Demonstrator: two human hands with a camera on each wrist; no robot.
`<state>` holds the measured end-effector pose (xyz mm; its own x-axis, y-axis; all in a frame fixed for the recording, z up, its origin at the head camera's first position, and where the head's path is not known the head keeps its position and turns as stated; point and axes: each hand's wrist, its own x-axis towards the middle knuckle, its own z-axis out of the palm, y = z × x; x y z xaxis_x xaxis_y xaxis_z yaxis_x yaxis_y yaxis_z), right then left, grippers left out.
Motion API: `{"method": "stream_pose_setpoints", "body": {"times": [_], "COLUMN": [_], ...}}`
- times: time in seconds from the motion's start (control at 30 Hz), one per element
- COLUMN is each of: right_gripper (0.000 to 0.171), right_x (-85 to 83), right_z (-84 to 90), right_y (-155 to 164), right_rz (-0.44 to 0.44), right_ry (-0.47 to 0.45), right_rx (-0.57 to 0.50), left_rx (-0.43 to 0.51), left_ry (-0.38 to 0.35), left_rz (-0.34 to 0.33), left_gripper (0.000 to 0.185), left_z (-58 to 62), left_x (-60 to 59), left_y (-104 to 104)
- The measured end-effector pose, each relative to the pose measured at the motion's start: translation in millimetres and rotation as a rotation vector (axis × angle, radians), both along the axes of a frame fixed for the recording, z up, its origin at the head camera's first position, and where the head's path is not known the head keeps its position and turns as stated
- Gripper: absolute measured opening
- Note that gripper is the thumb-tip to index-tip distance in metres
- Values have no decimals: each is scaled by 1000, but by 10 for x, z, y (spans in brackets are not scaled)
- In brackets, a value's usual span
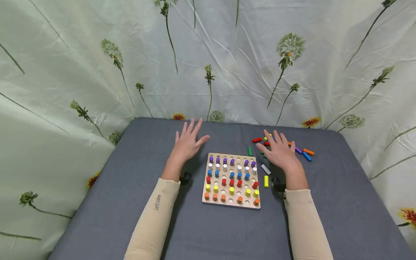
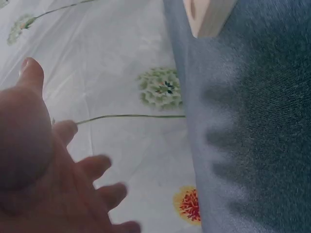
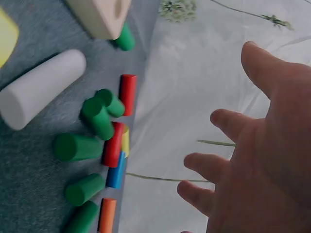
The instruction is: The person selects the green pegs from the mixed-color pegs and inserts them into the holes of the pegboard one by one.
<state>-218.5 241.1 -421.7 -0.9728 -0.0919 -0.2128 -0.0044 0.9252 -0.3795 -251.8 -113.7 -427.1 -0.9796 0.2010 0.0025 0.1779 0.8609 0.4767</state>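
Note:
A wooden pegboard lies on the grey cloth, with rows of purple, white, blue, red, yellow and orange pegs and some bare holes. Left of its far corner, my left hand is held over the cloth, fingers spread and holding nothing. Only a corner of the board shows in the left wrist view. My right hand hovers beyond the board's right side, fingers spread, above loose pegs. Under it, the right wrist view shows several green pegs, a white peg and red pegs. Neither palm touches a peg.
Just right of the board lie a yellow peg and a green peg. Farther right are an orange peg and a blue peg. A flower-printed curtain hangs behind the table's far edge.

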Motion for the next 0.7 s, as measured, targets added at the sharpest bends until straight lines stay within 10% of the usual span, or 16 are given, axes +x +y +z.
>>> {"method": "stream_pose_setpoints", "body": {"times": [0.33, 0.7], "right_gripper": [74, 67], "right_x": [33, 44], "right_z": [112, 174], "right_y": [-51, -60], "right_rz": [57, 80], "right_ry": [69, 69], "right_rx": [-45, -96], "left_rx": [168, 202], "left_ry": [-199, -322], "left_rz": [-91, -166], "left_gripper": [76, 61], "left_z": [95, -64], "left_x": [198, 364], "left_y": [-82, -93]}}
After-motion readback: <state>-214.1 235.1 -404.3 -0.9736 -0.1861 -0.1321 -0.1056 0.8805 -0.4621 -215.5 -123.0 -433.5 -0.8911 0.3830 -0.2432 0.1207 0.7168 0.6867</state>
